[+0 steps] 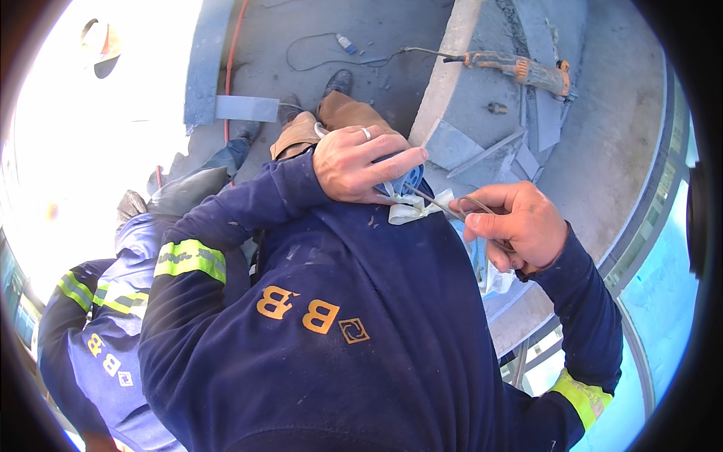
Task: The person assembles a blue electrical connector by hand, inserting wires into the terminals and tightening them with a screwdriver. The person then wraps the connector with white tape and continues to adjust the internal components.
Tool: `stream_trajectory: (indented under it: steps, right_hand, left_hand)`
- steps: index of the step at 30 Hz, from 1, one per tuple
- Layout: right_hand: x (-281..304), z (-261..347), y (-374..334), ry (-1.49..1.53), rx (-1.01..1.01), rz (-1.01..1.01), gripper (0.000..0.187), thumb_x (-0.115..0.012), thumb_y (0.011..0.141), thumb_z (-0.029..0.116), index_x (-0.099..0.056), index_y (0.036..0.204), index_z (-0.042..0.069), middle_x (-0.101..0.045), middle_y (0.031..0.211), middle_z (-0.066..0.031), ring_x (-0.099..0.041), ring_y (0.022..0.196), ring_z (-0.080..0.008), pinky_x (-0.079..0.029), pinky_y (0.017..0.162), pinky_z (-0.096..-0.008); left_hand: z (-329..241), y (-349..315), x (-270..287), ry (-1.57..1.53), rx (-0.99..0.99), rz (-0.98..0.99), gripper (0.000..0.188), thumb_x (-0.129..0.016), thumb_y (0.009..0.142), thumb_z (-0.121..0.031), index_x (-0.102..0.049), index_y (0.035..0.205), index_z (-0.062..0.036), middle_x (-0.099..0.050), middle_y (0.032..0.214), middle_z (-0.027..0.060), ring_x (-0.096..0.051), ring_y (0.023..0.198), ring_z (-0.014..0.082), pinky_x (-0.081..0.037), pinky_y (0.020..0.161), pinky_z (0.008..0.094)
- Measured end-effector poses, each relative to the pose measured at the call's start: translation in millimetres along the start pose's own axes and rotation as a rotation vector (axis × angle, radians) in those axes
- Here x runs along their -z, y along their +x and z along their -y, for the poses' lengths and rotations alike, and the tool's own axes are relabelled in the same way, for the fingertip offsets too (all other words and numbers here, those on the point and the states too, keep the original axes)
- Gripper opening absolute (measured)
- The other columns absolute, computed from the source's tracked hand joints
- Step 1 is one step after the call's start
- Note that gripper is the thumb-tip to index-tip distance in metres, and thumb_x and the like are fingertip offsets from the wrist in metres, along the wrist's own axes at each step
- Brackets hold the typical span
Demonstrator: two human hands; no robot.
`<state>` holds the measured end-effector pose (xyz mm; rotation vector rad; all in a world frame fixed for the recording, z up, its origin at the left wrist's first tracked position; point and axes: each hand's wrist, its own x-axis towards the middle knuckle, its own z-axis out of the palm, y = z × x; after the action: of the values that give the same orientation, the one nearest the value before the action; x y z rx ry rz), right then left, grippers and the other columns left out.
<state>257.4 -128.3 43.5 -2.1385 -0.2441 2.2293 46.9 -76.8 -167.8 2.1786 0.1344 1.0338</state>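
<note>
My left hand (360, 164), a ring on one finger, is closed around a blue round piece (412, 178) with holes in its end face, held close to my body. Most of that piece is hidden under the fingers. Strips of white wrapping or tape (410, 212) hang off it. A thin grey cord (432, 199) runs from the blue piece across to my right hand (520, 227), which pinches it between thumb and fingers, with a loop bent up above the thumb. Crumpled white and pale blue material (493, 277) shows below my right hand.
An orange-and-grey power tool (520, 71) lies on the concrete ledge (452, 68) among broken slabs. Its cord trails to a blue-and-white connector (346, 43) on the floor. A red hose (231, 68) runs at left. A co-worker (113, 331) sits close on my left.
</note>
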Motion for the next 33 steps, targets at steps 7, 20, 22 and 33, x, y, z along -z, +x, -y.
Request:
stream_trajectory:
  steps: [7, 20, 22, 33]
  right_hand:
    - [-12, 0, -7, -1.056, 0.898, -0.385, 0.028, -0.073, 0.078, 0.004, -0.061, 0.103, 0.003, -0.058, 0.085, -0.009, -0.064, 0.065, -0.0213, -0.05, 0.055, -0.0332]
    - [-9, 11, -2, -0.996, 0.73, -0.286, 0.021, -0.071, 0.083, 0.01, -0.065, 0.101, -0.001, -0.057, 0.086, -0.0124, -0.063, 0.063, -0.029, -0.05, 0.057, -0.0376]
    - [-8, 9, 6, -0.905, 0.732, -0.289, 0.023, -0.07, 0.084, 0.009, -0.065, 0.104, -0.001, -0.056, 0.082, -0.0121, -0.063, 0.061, -0.0294, -0.05, 0.056, -0.0377]
    - [-18, 1, -2, -1.216, 0.848, -0.282, 0.032, -0.061, 0.084, 0.004, -0.066, 0.115, -0.003, -0.059, 0.071, -0.0112, -0.064, 0.06, -0.0276, -0.049, 0.052, -0.0392]
  left_hand:
    - [-4, 5, 1, -0.139, 0.073, 0.103, 0.069, -0.087, 0.064, -0.033, -0.057, 0.124, -0.0134, -0.059, 0.098, 0.0112, -0.064, 0.07, 0.0259, -0.054, 0.058, 0.0348]
    - [-7, 1, -1, -0.205, 0.097, 0.069, 0.061, -0.086, 0.068, -0.027, -0.058, 0.118, -0.0077, -0.058, 0.09, 0.0095, -0.064, 0.066, 0.0259, -0.053, 0.056, 0.0349]
    - [-6, 0, -1, -0.218, 0.117, 0.056, 0.059, -0.084, 0.068, -0.025, -0.059, 0.118, -0.0075, -0.059, 0.089, 0.0096, -0.064, 0.066, 0.0259, -0.053, 0.056, 0.0349]
    - [-3, -1, -1, -0.22, 0.12, -0.082, 0.071, -0.086, 0.065, -0.024, -0.056, 0.125, 0.0004, -0.065, 0.097, 0.0123, -0.067, 0.072, 0.0242, -0.055, 0.06, 0.033]
